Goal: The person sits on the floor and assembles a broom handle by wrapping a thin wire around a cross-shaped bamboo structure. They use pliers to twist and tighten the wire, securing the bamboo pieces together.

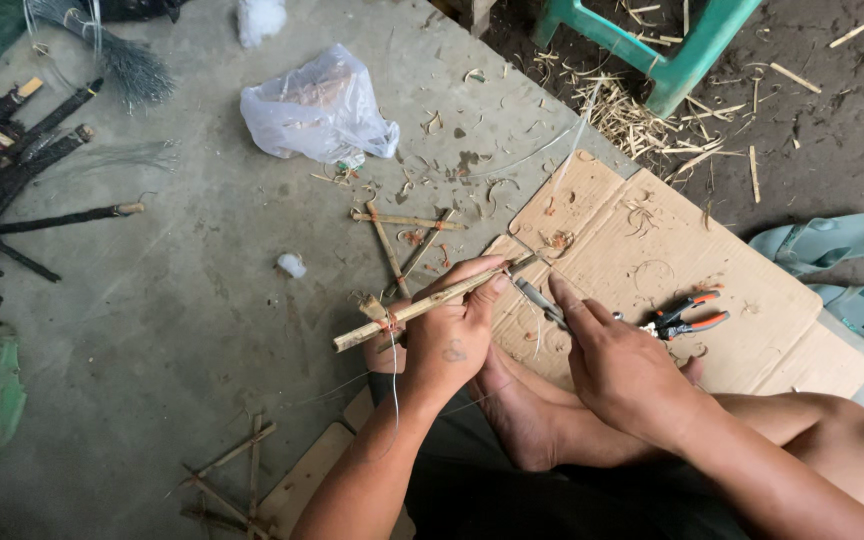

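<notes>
My left hand (449,335) grips a thin bamboo stick (417,308) that slants up to the right, with orange thread wound around a joint near its left end. My right hand (612,360) holds a small grey-bladed knife (540,298), its tip close to the stick's right end. A thin clear line hangs down from the stick past my left wrist. Both hands sit above my bare foot (522,415) and crossed legs.
Flattened cardboard (752,300) lies under the hands, with orange-handled pliers (687,318) on it. Crossed bamboo sticks (402,240) and a clear plastic bag (317,105) lie on the concrete floor. Dark sticks (22,170) at left, green stool (672,50) and teal sandals (832,260) at right.
</notes>
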